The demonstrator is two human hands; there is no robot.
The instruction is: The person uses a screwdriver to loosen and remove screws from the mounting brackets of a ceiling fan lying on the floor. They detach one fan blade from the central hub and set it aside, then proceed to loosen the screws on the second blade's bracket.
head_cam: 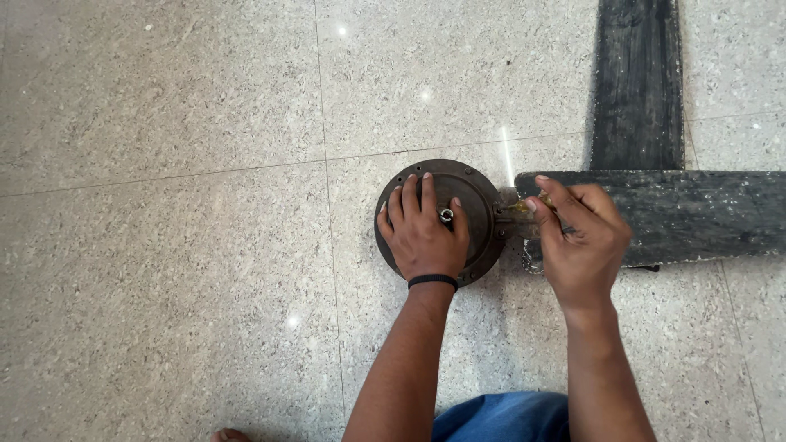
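A round dark metal fan motor housing [475, 192] lies flat on the speckled floor, with a small shaft [446, 215] at its centre. My left hand [422, 233] presses down on top of it, fingers spread around the shaft, a black band on the wrist. One dark, paint-flecked fan blade [696, 214] reaches right from the housing. My right hand [581, 241] grips a screwdriver with a yellowish handle [524, 206], its tip at the joint between blade and housing. The tip itself is hidden.
A second dark blade [637, 82] lies on the floor, running from the top edge down to the first blade. Grey speckled floor tiles [164, 245] stretch to the left. My blue-clad knee [503, 417] and a toe [229, 435] show at the bottom edge.
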